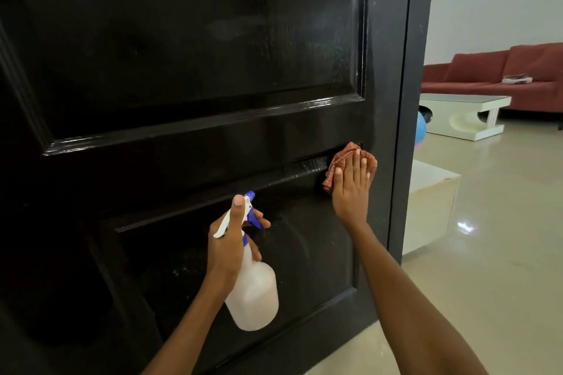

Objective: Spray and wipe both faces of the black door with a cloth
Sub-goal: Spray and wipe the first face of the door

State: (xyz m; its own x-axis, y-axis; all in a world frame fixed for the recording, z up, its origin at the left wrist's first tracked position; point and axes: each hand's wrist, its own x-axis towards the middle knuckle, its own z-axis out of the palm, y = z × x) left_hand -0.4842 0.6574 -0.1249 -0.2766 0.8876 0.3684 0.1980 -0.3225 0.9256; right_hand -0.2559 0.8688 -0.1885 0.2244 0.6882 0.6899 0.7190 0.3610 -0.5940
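Against the black door [189,49], your right hand [352,189] presses a checked orange cloth [335,163] flat with straight fingers near the door's right edge, arm stretched forward. Lower left, your left hand [228,240] grips an unlabelled white spray bottle [254,295], thumb atop its blue nozzle.

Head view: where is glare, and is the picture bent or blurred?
Head view: glare streaks on the door mouldings and a bright spot on the floor; door edges bow from the wide lens; hands, cloth and bottle look sharp.
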